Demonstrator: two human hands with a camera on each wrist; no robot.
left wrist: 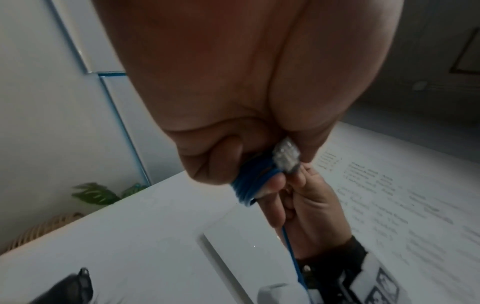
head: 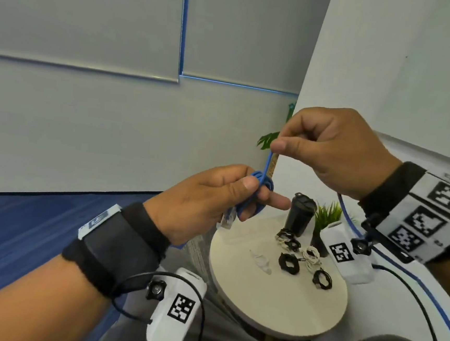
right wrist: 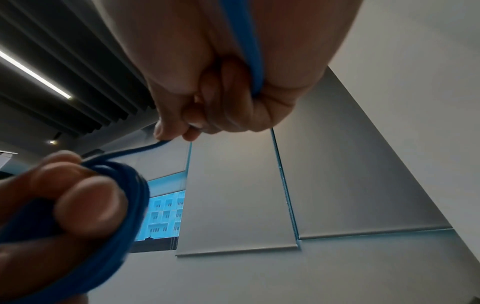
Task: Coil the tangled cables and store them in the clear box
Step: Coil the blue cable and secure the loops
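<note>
The left hand (head: 205,195) grips the coiled thin blue network cable (head: 260,185) above the round cream table (head: 274,305); the right hand (head: 337,150) pinches its free strand just above the coil

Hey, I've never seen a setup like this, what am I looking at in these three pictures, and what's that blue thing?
There is no machine here: a person wears three cameras. The big picture comes from the head, the other two from each wrist, looking along the fingers. The left hand grips a coil of blue cable with a clear plug at one end. The right hand pinches the loose strand above it. Below stands a round table bearing coiled black cables, white ones, a dark cup and a small plant.
</note>
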